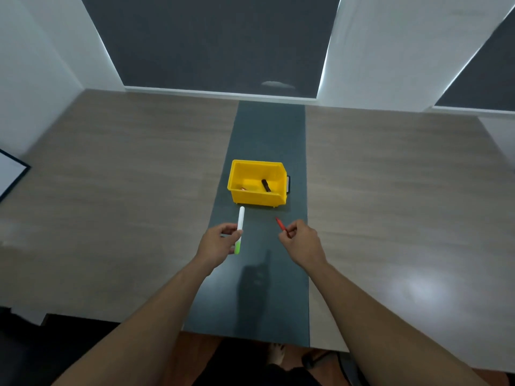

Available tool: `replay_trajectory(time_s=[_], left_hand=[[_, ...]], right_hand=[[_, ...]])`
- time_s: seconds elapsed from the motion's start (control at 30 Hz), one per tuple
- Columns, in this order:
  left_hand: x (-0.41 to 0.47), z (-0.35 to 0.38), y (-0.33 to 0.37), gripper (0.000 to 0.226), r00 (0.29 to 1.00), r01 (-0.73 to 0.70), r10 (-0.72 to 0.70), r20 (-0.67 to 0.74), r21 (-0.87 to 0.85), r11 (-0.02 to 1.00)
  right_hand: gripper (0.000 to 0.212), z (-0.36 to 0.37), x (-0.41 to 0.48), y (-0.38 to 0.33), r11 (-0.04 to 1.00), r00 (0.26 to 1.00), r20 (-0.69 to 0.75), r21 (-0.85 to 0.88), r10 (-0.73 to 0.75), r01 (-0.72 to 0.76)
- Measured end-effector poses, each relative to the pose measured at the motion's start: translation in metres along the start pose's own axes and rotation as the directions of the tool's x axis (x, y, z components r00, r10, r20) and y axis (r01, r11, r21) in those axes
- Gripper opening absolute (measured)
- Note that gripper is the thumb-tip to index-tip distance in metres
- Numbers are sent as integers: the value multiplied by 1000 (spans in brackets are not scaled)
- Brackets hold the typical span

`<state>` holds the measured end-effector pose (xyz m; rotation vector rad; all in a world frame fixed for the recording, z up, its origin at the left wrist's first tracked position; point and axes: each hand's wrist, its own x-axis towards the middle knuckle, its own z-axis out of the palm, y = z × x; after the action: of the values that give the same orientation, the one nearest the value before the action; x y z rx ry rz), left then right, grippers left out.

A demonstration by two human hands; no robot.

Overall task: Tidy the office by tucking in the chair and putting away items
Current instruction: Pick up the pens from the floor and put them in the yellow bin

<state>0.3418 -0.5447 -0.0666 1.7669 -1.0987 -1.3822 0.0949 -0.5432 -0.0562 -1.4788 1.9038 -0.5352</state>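
A yellow bin (252, 196) stands on the dark centre strip of the table (117, 174). Inside it lie a dark brown marker (266, 185) and a small orange item (243, 188). My left hand (218, 242) is closed around a white marker with a green end (240, 229), held just in front of the bin, pointing toward it. Just right of it, my right hand (301, 240) pinches a thin red pen (280, 224) whose tip points up and left toward the bin.
The wood-grain table runs wide to both sides, with a dark strip (267, 129) down its middle. A white board with a black frame (11, 174) shows at the left edge. Chair parts (320, 360) appear below the table's near edge.
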Motion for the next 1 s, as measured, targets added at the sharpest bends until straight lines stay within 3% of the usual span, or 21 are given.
replay_trajectory(time_s=[0.37, 0.67, 1.0], left_hand=[[130, 0, 59, 28, 996, 92, -92, 12, 9, 996], [234, 12, 67, 34, 980, 201, -201, 1, 57, 978], [281, 19, 59, 40, 964, 263, -266, 10, 114, 958]], right_hand=[[12, 14, 132, -23, 995, 1000, 1, 97, 27, -27], [26, 50, 225, -28, 996, 995, 46, 13, 90, -91], [32, 80, 272, -34, 995, 996, 43, -50, 84, -81]])
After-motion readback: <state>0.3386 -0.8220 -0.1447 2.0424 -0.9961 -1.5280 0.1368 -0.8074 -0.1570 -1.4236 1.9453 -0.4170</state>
